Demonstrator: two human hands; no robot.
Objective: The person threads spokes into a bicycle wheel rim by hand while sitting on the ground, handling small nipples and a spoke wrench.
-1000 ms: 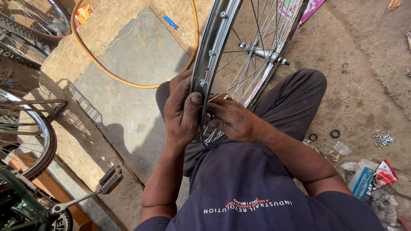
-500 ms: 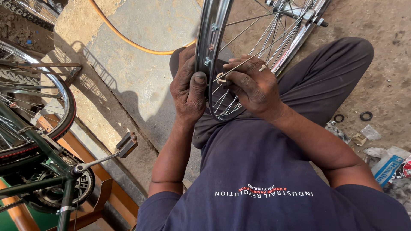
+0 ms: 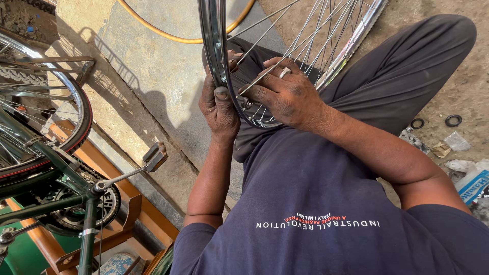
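A shiny metal bicycle wheel rim (image 3: 211, 46) with thin spokes stands upright between my knees, resting against my lap. My left hand (image 3: 219, 104) grips the rim from the outside, thumb pressed on its edge. My right hand (image 3: 288, 94) reaches in from the spoke side. Its fingers pinch one spoke (image 3: 257, 79) close to where it meets the rim. A ring shows on one finger of that hand. The hub is out of view above.
A parked bicycle with green frame, pedal (image 3: 155, 157) and chainring (image 3: 76, 209) stands at left, beside its tyred wheel (image 3: 76, 102). An orange hose (image 3: 168, 35) curves over the concrete slab. Black rubber rings (image 3: 453, 120) and scraps of wrapper (image 3: 473, 178) lie on the dirt at right.
The view has moved closer and down onto my hands. The rim has shifted a little in my lap, and my right hand's fingers have slid along the spoke toward the rim.
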